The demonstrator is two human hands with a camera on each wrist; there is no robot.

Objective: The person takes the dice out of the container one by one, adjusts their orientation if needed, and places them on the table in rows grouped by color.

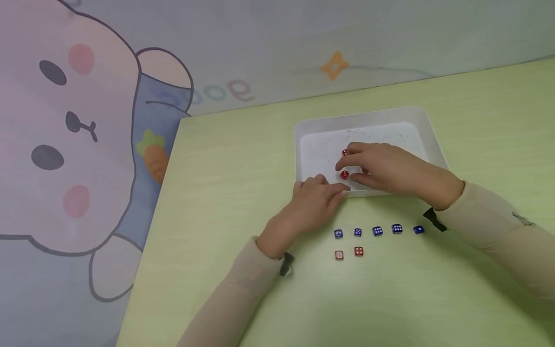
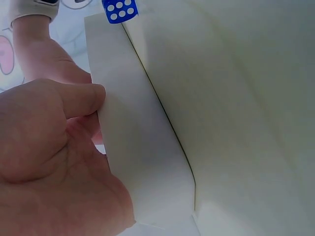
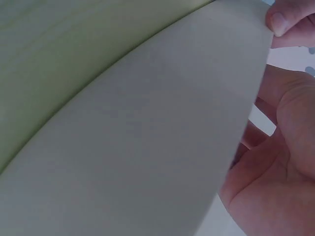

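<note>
A white tray (image 1: 312, 130) lies on the green table. Two red dice sit in it, one (image 1: 344, 152) under my right index finger and one (image 1: 344, 175) pinched between that hand's thumb and fingers. My right hand (image 1: 349, 166) reaches over the tray's front rim. My left hand (image 1: 334, 190) grips the tray's front left rim, and in the left wrist view its thumb (image 2: 74, 98) presses on the tray's rim (image 2: 142, 147). In the right wrist view the tray wall (image 3: 147, 147) hides the dice.
Several blue dice (image 1: 377, 231) stand in a row on the green table (image 1: 477, 120) in front of the tray, and one of these blue dice (image 2: 119, 10) shows in the left wrist view. Two red dice (image 1: 349, 253) lie just below them. The table's left edge runs beside a cartoon wall.
</note>
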